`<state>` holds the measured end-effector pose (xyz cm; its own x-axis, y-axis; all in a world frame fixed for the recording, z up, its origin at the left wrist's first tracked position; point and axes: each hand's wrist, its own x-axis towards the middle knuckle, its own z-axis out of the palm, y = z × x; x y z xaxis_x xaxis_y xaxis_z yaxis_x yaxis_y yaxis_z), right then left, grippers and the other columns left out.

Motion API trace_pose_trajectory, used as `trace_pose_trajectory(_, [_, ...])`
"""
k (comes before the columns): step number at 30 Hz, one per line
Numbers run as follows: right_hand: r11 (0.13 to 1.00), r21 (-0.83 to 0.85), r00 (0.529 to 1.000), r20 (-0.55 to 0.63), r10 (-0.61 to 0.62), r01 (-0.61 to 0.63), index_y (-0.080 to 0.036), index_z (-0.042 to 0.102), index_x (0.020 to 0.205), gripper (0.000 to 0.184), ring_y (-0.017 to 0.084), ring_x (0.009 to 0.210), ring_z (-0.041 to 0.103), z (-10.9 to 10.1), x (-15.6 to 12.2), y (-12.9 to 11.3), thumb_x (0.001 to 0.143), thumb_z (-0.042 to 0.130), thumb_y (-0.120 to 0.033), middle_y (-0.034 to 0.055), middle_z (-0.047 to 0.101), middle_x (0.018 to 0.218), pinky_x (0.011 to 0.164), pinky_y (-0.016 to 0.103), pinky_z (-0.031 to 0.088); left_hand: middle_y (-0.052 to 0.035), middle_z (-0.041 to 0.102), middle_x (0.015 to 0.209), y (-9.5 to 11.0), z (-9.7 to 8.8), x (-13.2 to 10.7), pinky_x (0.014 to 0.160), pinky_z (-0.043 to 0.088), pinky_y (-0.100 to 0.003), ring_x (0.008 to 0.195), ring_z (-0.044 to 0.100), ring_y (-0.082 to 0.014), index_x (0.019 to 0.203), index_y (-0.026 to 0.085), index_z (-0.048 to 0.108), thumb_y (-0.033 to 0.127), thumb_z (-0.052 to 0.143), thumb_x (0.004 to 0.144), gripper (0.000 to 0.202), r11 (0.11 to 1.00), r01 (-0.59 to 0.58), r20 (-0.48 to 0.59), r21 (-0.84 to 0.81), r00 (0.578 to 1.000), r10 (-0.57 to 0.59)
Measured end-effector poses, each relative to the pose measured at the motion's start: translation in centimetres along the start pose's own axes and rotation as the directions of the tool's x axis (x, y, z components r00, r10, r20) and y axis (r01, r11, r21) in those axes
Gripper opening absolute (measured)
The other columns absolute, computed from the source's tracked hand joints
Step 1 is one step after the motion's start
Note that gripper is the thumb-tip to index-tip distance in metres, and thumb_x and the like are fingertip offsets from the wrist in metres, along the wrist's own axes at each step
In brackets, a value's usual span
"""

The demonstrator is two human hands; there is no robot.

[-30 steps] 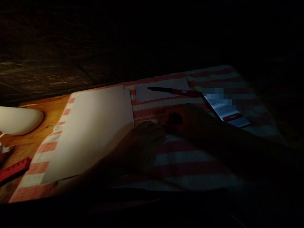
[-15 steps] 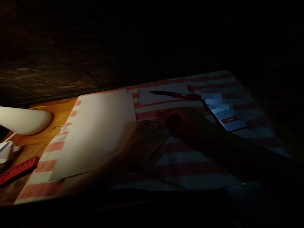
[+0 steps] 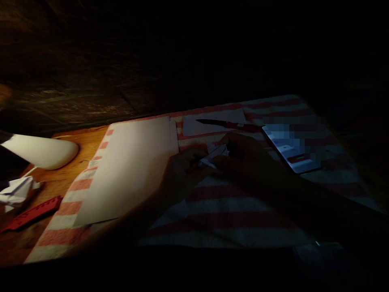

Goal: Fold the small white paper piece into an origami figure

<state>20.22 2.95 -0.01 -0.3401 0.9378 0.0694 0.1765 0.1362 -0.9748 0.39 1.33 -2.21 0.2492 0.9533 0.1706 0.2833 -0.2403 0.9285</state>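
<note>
L hand [image 3: 182,172]: curled, fingertips closed on near-left edge of folded paper [image 3: 213,155]. R hand [image 3: 246,160]: in from right side, fingertips on same piece. Too dark to tell whether clamped on it or just pressing flat.

Folded paper: small, white, btw both hands on striped cloth [image 3: 231,211]. Just right of big white sheet [image 3: 130,170], on near side of knife [image 3: 226,123]. Seems partly raised off cloth, one flap sticking up.

Handling, as judged: v. light, thin, limp apart from creases. Tears & dents easily, prob. slides little on cloth. Best taken at creased edges or corners w/ fingertip pinch, not across middle, to avoid crushing folds. Poor backing for firm creasing on soft cloth.

Around: knife w/ red handle, on small paper scrap [image 3: 194,126], far side of hands. Lit phone [image 3: 291,152] just right of R hand, screen up. At left, on wooden table [image 3: 67,140]: white rounded object [image 3: 42,152], crumpled paper [image 3: 16,190], red strip [image 3: 30,213], maybe a ruler. Rest of view black, nothing readable.
</note>
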Motion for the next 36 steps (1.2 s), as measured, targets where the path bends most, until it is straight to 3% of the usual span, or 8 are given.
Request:
trace_pose_trajectory(2, [0.997,0.078,1.000,0.014,-0.002,0.000,-0.017,0.062,0.087,0.017,0.014,0.070,0.059,0.2,-0.3,-0.5,0.078,0.076,-0.022,0.0010,0.066,0.082,0.061,0.027,0.047,-0.0030,0.072,0.087,-0.1,-0.1,0.0,0.064,0.056,-0.027,0.076,0.069,-0.0166,0.091,0.017,0.064,0.022,0.077,0.076,0.021,0.991,0.072,0.025,-0.115,0.997,-0.069])
trace_pose_trajectory(5, [0.998,0.059,1.000,0.027,0.004,-0.006,-0.016,0.064,0.081,0.014,0.014,0.067,0.057,0.2,-0.6,-1.1,0.079,0.075,-0.025,0.0011,0.064,0.076,0.059,0.026,0.045,-0.0021,0.072,0.080,-0.3,-0.1,-0.2,0.060,0.055,-0.026,0.069,0.068,-0.0155,0.085,0.017,0.066,0.024,0.081,0.073,0.021,0.966,0.094,0.021,-0.240,0.996,-0.092])
trace_pose_trajectory(11, [1.000,0.003,1.000,-0.006,-0.017,0.017,-0.016,0.066,0.081,0.009,0.013,0.067,0.058,0.3,-1.0,-2.0,0.076,0.074,-0.018,0.0015,0.066,0.078,0.058,0.026,0.043,0.0002,0.070,0.071,0.8,-0.2,-0.7,0.056,0.050,-0.022,0.065,0.064,-0.0130,0.078,0.016,0.067,0.026,0.089,0.067,0.026,0.965,0.086,-0.027,-0.247,0.995,-0.095])
trace_pose_trajectory(19, [0.949,0.311,0.996,0.084,0.035,-0.060,-0.016,0.067,0.087,0.016,0.013,0.072,0.061,0.7,-1.1,-0.9,0.075,0.077,-0.019,0.0017,0.069,0.083,0.063,0.025,0.046,-0.0012,0.069,0.076,0.6,-0.3,-0.9,0.059,0.052,-0.023,0.070,0.066,-0.0141,0.081,0.017,0.066,0.034,0.086,0.074,0.028,0.989,-0.149,-0.070,-0.014,0.986,0.148])
trace_pose_trajectory(24, [0.871,0.447,0.973,0.195,0.126,-0.203,-0.017,0.068,0.084,0.015,0.013,0.071,0.062,0.9,-1.0,0.2,0.076,0.079,-0.024,0.0005,0.068,0.080,0.063,0.024,0.046,0.0022,0.062,0.081,1.0,-0.1,-0.9,0.058,0.055,-0.021,0.068,0.065,-0.0108,0.095,0.021,0.056,0.033,0.086,0.076,0.038,0.920,-0.376,-0.206,0.107,0.897,0.391])
trace_pose_trajectory(28, [0.847,0.453,0.954,0.237,0.184,-0.276,-0.018,0.064,0.079,0.020,0.010,0.062,0.057,0.8,-1.0,0.1,0.071,0.082,-0.022,-0.0031,0.064,0.071,0.055,0.021,0.042,0.0007,0.060,0.083,0.8,-0.3,-1.2,0.063,0.058,-0.023,0.071,0.066,-0.0109,0.086,0.019,0.059,0.026,0.086,0.076,0.029,0.807,-0.486,-0.165,0.337,0.813,0.559])
trace_pose_trajectory(33, [0.882,0.400,0.961,0.218,0.172,-0.249,-0.019,0.062,0.079,0.019,0.012,0.074,0.061,0.9,-1.0,-0.2,0.072,0.080,-0.020,-0.0004,0.068,0.083,0.065,0.024,0.048,0.0002,0.066,0.087,-0.7,-0.8,-1.7,0.068,0.060,-0.026,0.076,0.070,-0.0139,0.095,0.020,0.060,0.017,0.084,0.076,0.031,0.800,-0.493,-0.119,0.342,0.822,0.557])
trace_pose_trajectory(36, [0.886,0.369,0.952,0.225,0.206,-0.279,-0.018,0.060,0.077,0.019,0.012,0.075,0.061,1.0,-1.0,0.0,0.072,0.079,-0.019,-0.0005,0.067,0.084,0.067,0.025,0.048,-0.0006,0.068,0.088,-0.7,-1.1,-1.9,0.068,0.060,-0.024,0.079,0.071,-0.0139,0.096,0.019,0.060,0.012,0.080,0.078,0.028,0.750,-0.556,-0.034,0.358,0.795,0.605])
